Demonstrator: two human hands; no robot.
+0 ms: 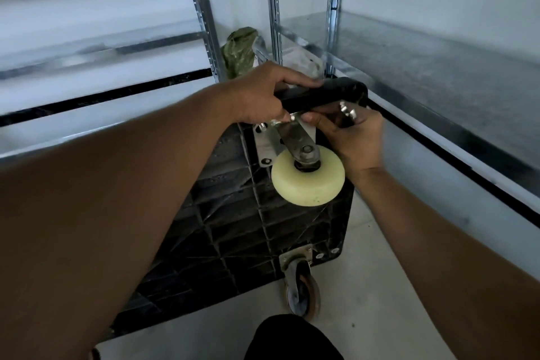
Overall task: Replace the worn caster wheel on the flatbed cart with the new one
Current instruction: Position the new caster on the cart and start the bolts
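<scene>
At frame centre, the cart [233, 228] stands tipped on edge, ribbed underside facing the viewer, so the caster mounts can be reached. The new wheel [308, 177], cream-coloured, sits at the upper corner with its plate [264, 149] against the deck. The left hand [260, 96] is closed over the cart's top edge, apparently to steady it. The right hand [355, 137] is curled at the plate's right side, holding loose bolts [347, 111]; fastening appears under way. A worn wheel [302, 292] remains at the lower corner, touching the floor [380, 286]. Shelving [438, 52] crowds the right side and rear; open floor lies only at lower right.
</scene>
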